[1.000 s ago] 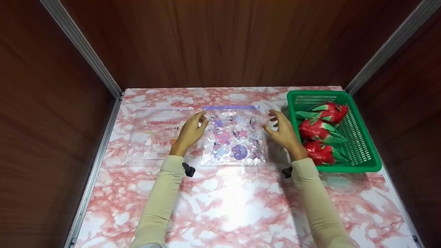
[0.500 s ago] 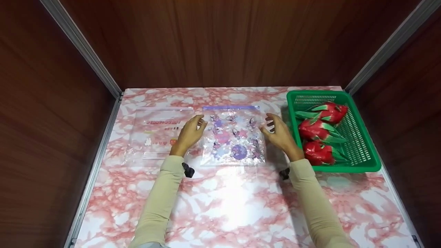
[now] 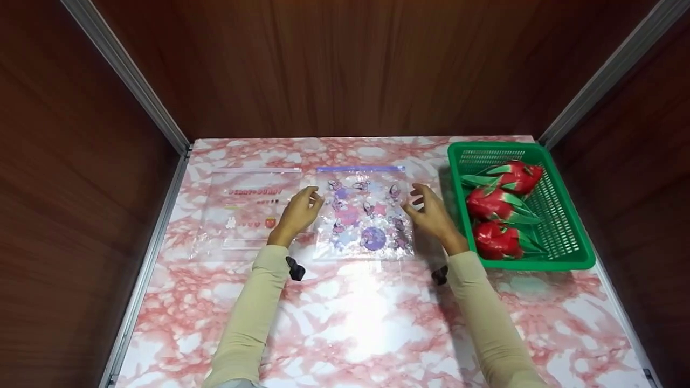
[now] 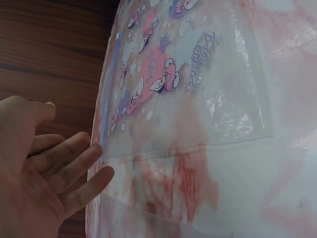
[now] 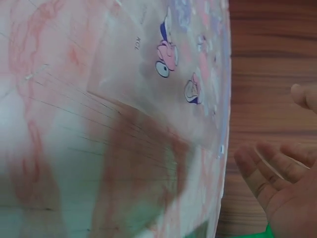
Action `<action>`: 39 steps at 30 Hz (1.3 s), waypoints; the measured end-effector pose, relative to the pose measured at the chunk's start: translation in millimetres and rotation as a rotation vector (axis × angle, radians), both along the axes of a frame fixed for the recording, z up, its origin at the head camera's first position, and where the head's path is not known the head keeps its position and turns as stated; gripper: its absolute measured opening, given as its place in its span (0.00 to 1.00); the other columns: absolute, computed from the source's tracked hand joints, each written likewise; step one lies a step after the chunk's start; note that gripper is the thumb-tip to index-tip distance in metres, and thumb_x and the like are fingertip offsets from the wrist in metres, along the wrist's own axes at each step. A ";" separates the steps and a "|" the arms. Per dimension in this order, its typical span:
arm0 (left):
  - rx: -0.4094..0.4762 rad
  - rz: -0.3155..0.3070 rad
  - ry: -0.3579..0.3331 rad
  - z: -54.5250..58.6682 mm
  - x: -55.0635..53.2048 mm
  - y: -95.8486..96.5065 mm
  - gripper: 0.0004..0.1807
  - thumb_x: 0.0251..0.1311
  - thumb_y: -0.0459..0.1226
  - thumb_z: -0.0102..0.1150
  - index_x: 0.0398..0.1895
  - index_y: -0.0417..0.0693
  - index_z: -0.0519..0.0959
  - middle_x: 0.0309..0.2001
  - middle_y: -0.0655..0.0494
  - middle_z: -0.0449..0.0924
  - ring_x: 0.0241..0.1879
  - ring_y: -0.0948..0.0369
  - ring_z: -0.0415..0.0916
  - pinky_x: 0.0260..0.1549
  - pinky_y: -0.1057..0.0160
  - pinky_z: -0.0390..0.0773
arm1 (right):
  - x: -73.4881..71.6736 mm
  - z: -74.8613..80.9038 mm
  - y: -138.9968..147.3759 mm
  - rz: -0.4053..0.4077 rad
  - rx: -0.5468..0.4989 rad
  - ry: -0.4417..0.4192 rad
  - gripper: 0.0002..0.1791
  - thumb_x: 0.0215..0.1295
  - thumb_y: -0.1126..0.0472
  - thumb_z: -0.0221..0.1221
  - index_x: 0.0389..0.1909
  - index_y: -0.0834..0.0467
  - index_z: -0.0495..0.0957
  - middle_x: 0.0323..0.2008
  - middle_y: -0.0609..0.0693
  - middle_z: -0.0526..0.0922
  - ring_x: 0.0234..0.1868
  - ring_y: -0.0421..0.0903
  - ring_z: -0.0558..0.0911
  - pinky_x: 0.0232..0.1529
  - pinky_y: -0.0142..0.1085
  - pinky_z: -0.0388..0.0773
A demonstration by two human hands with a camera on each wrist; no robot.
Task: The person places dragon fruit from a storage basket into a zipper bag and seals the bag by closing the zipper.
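A clear zip bag (image 3: 358,215) with purple and pink cartoon prints and a purple zip strip lies flat on the marbled table. My left hand (image 3: 297,213) hovers at its left edge with relaxed fingers and nothing in the palm, as the left wrist view also shows. At the bag's right edge my right hand (image 3: 431,215) is held over the table, fingers loosely bent and holding nothing. In the right wrist view the bag's corner with its zip slider (image 5: 221,149) lies beside the fingers. Left of it lies a second clear zip bag (image 3: 250,210) with red lettering, partly behind my left hand.
A green plastic basket (image 3: 588,245) stands on the table at the right, with 3 red dragon fruits (image 3: 493,203) along its left side. Brown wood-grain panels (image 3: 345,70) enclose the back and both sides. Light glares off the table (image 3: 366,318) in front.
My right hand has moved left and slightly nearer to me, toward the printed bag's right edge. My left hand has come slightly toward me. Bags and basket have stayed in place.
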State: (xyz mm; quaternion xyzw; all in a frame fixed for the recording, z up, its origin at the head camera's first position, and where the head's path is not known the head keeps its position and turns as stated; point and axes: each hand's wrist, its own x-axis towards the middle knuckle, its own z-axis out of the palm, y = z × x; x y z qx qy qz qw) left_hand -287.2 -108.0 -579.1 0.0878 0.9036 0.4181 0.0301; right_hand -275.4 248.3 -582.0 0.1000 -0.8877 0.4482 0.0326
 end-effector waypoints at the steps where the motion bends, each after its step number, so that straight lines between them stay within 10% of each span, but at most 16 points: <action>1: 0.001 0.001 -0.002 -1.2 0.1 0.0 0.25 0.78 0.39 0.54 0.72 0.33 0.71 0.59 0.39 0.83 0.60 0.44 0.83 0.63 0.46 0.82 | 0.4 -0.8 -0.6 -0.002 0.002 -0.010 0.35 0.71 0.63 0.67 0.73 0.72 0.66 0.61 0.74 0.79 0.55 0.71 0.84 0.59 0.63 0.83; 27: -0.058 -0.015 -0.013 -24.1 9.6 -0.2 0.28 0.69 0.30 0.60 0.69 0.26 0.70 0.54 0.32 0.79 0.52 0.40 0.78 0.62 0.42 0.79 | 9.3 -25.5 -4.7 -0.042 0.093 -0.148 0.39 0.73 0.58 0.64 0.75 0.73 0.61 0.68 0.75 0.72 0.70 0.70 0.74 0.75 0.61 0.69; 39: -0.003 0.060 -0.094 -25.3 7.9 4.9 0.29 0.71 0.30 0.57 0.72 0.24 0.67 0.57 0.27 0.80 0.60 0.35 0.79 0.68 0.42 0.78 | 8.9 -28.4 -4.6 -0.104 0.077 -0.159 0.34 0.73 0.61 0.63 0.72 0.74 0.65 0.57 0.74 0.81 0.61 0.68 0.80 0.70 0.60 0.75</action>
